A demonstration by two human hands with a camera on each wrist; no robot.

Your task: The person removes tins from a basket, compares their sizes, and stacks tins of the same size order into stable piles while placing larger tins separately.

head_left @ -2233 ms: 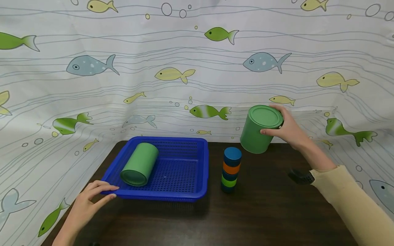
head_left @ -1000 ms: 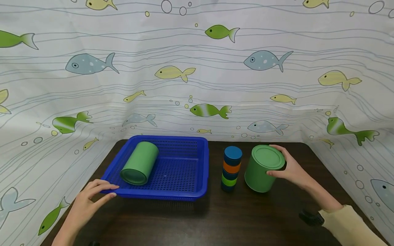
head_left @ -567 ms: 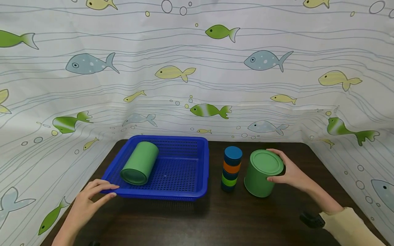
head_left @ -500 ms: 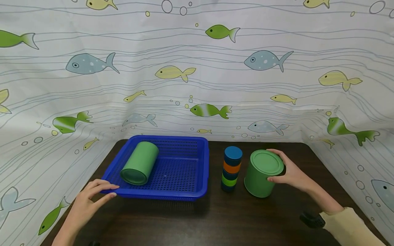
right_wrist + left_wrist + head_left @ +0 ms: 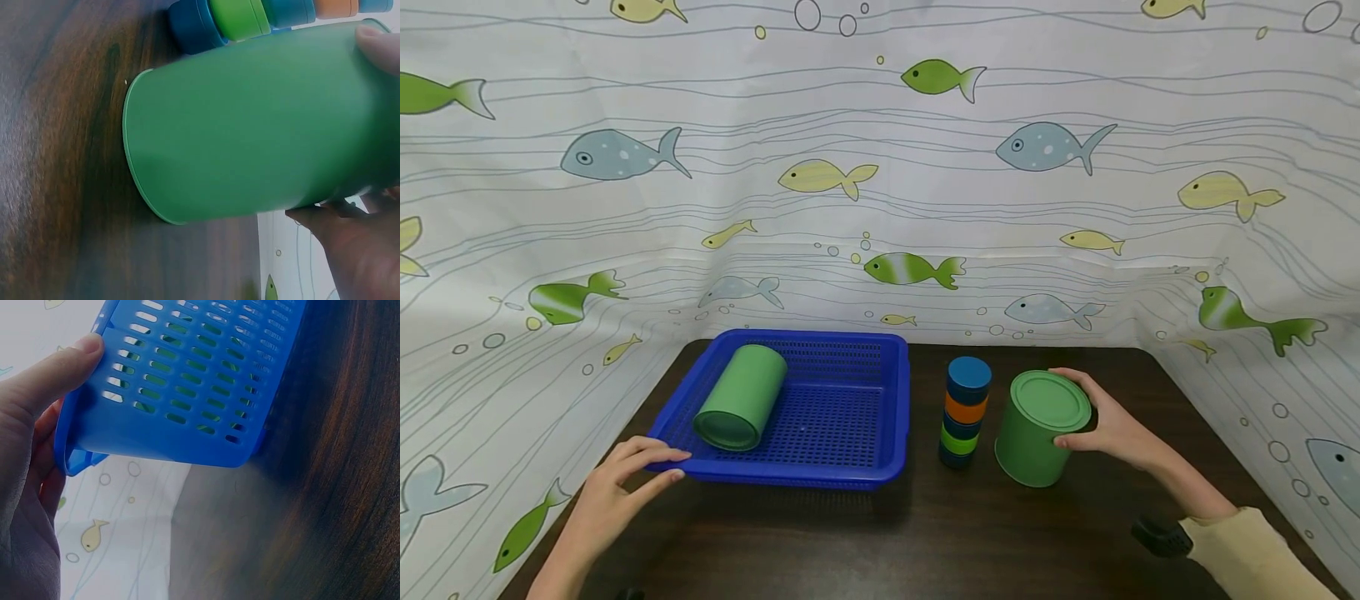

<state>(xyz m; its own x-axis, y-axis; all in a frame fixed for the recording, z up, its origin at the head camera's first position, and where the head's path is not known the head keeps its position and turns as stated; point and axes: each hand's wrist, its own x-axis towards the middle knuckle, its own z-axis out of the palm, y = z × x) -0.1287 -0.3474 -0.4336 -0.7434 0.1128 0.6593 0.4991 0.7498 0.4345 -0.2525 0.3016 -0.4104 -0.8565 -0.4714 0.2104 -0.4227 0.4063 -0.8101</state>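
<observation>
At the front left corner of a blue plastic basket, my left hand pinches the rim between thumb and fingers. The left wrist view shows the thumb on the slotted outer wall and the fingers behind the rim. A green can lies on its side in the basket's left part. My right hand grips another green can, upright, around its upper part from the right. In the right wrist view the can's bottom edge is close over the dark table.
A narrow upright stack of blue, orange and green round pieces stands between the basket and the upright can. The dark wooden table is bordered at the back and sides by a white fish-print sheet.
My right hand has lowered the green can from the air at the back right down beside the stack, then slightly toward me. My left hand stays on the basket rim.
</observation>
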